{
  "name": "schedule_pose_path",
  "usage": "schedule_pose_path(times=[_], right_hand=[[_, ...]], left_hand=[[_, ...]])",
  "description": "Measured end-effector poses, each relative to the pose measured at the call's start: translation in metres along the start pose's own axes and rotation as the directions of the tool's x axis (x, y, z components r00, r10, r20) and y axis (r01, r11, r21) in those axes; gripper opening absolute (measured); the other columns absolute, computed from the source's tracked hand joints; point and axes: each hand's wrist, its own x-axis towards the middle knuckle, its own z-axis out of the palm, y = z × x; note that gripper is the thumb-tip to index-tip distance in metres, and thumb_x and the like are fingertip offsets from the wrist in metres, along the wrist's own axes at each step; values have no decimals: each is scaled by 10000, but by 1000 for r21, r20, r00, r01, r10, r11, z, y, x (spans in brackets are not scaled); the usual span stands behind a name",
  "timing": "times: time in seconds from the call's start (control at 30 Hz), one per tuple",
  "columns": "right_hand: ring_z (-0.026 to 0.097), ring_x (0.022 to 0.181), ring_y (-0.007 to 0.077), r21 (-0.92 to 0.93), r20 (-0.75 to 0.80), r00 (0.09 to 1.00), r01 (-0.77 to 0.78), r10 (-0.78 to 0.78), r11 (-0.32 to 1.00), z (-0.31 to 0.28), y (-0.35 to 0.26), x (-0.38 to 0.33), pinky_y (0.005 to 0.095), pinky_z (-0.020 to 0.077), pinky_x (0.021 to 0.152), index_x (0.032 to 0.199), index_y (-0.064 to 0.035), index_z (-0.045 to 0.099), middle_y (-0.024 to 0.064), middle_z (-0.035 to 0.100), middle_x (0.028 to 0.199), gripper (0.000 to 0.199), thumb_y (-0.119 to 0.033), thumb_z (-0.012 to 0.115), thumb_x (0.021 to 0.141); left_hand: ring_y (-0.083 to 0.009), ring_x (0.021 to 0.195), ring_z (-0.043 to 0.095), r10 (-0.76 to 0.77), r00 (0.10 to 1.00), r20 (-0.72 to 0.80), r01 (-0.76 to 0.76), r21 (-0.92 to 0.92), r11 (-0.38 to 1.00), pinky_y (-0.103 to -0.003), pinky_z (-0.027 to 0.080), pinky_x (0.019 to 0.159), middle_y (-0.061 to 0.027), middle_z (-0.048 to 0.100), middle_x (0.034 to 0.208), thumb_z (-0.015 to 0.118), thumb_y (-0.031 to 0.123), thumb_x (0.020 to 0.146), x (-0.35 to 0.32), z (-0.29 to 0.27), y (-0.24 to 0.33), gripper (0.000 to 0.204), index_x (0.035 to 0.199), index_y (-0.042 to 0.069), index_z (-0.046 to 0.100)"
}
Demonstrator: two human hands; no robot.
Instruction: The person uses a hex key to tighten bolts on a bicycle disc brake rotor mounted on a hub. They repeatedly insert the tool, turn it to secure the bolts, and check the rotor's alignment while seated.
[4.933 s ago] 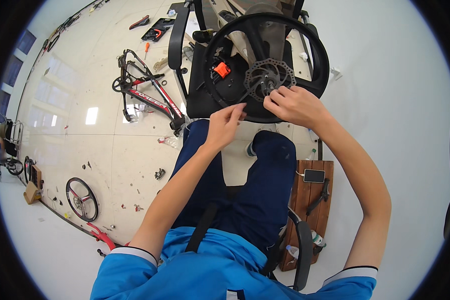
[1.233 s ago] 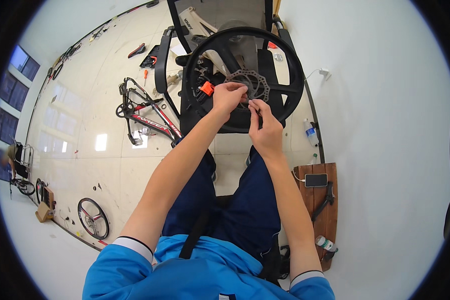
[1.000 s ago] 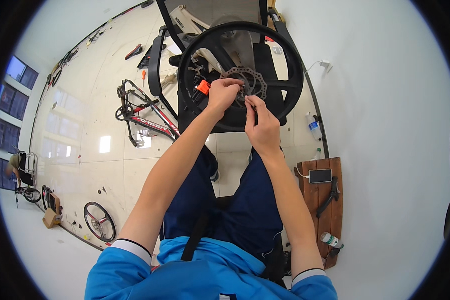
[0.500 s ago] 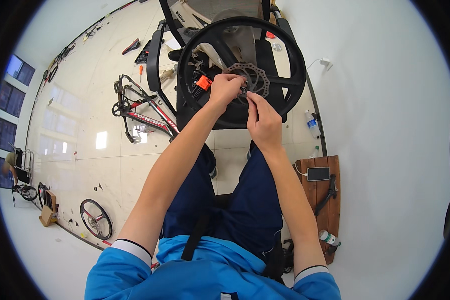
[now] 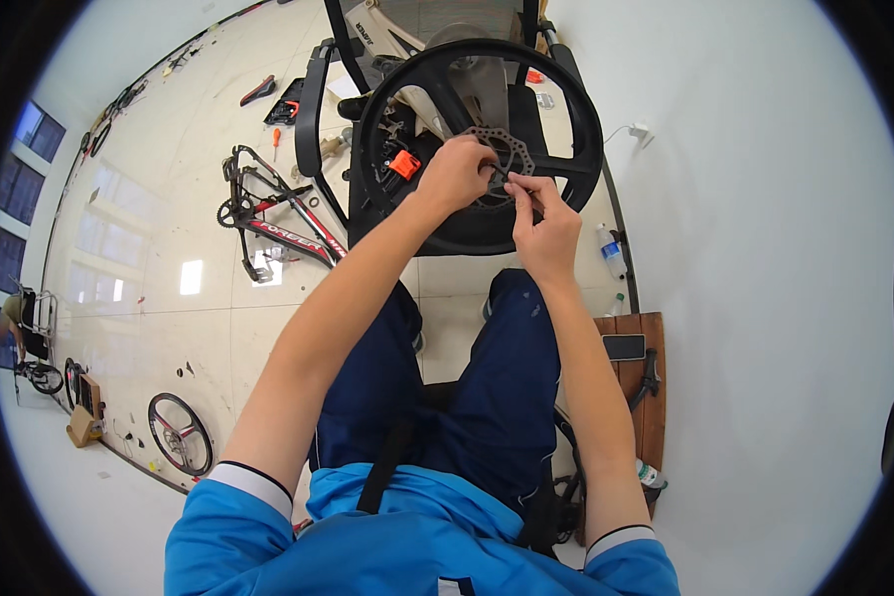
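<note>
A black spoked bicycle wheel [image 5: 584, 169] lies flat on the seat of a black chair [image 5: 332, 189]. A silver brake disc [image 5: 519, 149] full of holes sits at its hub. My left hand [image 5: 455, 177] is over the disc near the hub, its fingers closed and their tips partly hidden. Just right of it, my right hand [image 5: 546, 223] has thumb and forefinger pinched together above the disc. A thin dark piece shows between the two hands, too small to name. An orange object [image 5: 404, 164] lies among dark parts, seen between the spokes at the left.
A red-and-black bicycle frame [image 5: 288, 230] lies on the floor to the left, near an orange screwdriver [image 5: 277, 137] and a saddle [image 5: 258, 90]. At right, a wooden board [image 5: 650, 427] bears a phone [image 5: 624, 347]. A bottle [image 5: 611, 251] is by the wall. Another person [image 5: 12, 316] sits far left.
My right hand has shifted right and slightly down, away from the hub centre. My left hand has turned a little, its fingertips now nearer the disc's right side. The view has shifted slightly.
</note>
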Motion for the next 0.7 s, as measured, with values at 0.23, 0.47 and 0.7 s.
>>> schedule_pose_path(times=[0.23, 0.47, 0.7], right_hand=[[711, 784, 234, -52, -16, 995, 93, -94, 994, 5, 0, -5, 291, 546, 687, 1002, 7, 650, 136, 708, 885, 114, 15, 626, 890], [718, 812, 218, -123, 21, 984, 177, -176, 977, 6, 2, -7, 277, 557, 718, 1026, 15, 662, 135, 714, 915, 150, 35, 634, 880], [683, 661, 226, -389, 93, 906, 415, -413, 823, 5, 0, -4, 291, 526, 585, 1007, -20, 691, 118, 701, 802, 175, -41, 724, 837]], left_hand=[[-276, 919, 623, 397, 890, 223, -443, 224, 868, -370, 512, 821, -96, 623, 919, 679, 83, 776, 14, -11, -17, 148, 910, 29, 710], [-265, 925, 622, 550, 819, 164, -573, 224, 788, -353, 512, 844, -84, 622, 921, 670, 76, 781, 11, -6, -35, 140, 909, 21, 691], [-273, 915, 614, 483, 872, 81, -488, 60, 871, -356, 510, 837, -93, 614, 914, 673, 14, 766, 7, -4, -35, 177, 941, 3, 695]])
